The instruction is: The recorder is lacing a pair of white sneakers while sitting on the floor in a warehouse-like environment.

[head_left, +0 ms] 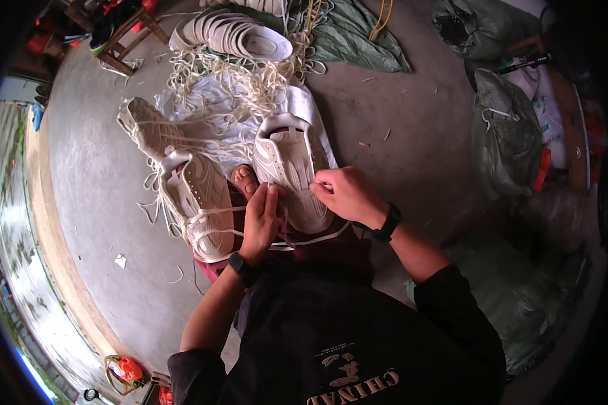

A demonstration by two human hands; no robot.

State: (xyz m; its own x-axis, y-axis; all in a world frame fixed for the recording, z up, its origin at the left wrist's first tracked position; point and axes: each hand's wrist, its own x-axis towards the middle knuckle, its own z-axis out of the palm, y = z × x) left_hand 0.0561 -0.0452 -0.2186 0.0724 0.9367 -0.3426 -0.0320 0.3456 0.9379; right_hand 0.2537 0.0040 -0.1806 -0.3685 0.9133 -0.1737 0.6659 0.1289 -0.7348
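A white sneaker (292, 158) rests on my lap with its toe toward me. A pale shoelace (325, 237) loops below its toe. My left hand (261, 219) pinches the lace at the sneaker's left side, fingertips partly hidden. On the opposite side my right hand (350, 194) has thumb and fingers closed on the lace at the lower eyelets. A second white sneaker (213, 192) lies to the left, with a lace across its front. Beyond it, a stack of beige shoe parts (142, 125) trails more laces.
A heap of loose cream laces (243, 94) lies on white cloth ahead, beside nested shoe uppers (230, 34). Green sheeting (358, 40) spreads behind. Stuffed green bags (503, 135) stand at the right. A wooden stool (132, 44) is at the far left.
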